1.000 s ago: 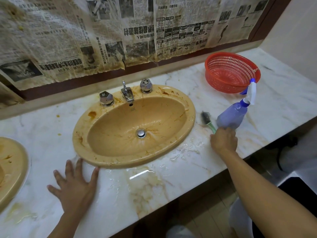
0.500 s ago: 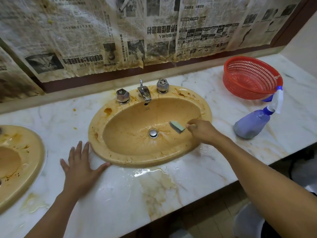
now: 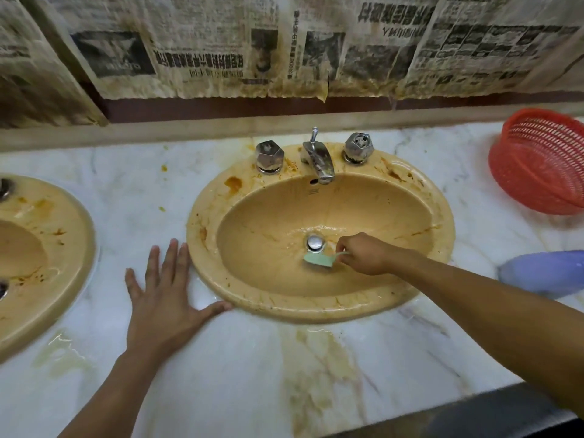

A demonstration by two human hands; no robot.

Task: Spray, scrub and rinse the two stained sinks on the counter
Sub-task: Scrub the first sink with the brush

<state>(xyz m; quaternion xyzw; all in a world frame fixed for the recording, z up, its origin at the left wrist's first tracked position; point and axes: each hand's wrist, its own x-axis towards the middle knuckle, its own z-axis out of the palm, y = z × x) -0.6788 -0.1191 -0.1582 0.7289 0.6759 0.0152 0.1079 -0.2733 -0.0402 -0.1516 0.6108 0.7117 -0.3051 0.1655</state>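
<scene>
While the tan oval sink at left looks stained and unscrubbed, the left hand lies flat, fingers spread, on the white marble surface; the right hand grips a green scrub brush inside the second stained tan sink, its rinsing apparently undone.

Warm, rather dim indoor light is falling from above and giving everything a yellowish cast. The marble surface is catching soft glints where it is wet beside the rim of the sink. The chrome faucet and drain stopper are throwing small bright highlights. The newspaper on the wall is sitting in murkier light. The brush is smearing with motion blur, and the spray bottle (at the right edge) is blurring too. The wide lens is bowing the backsplash ledge and stretching the corners.
</scene>
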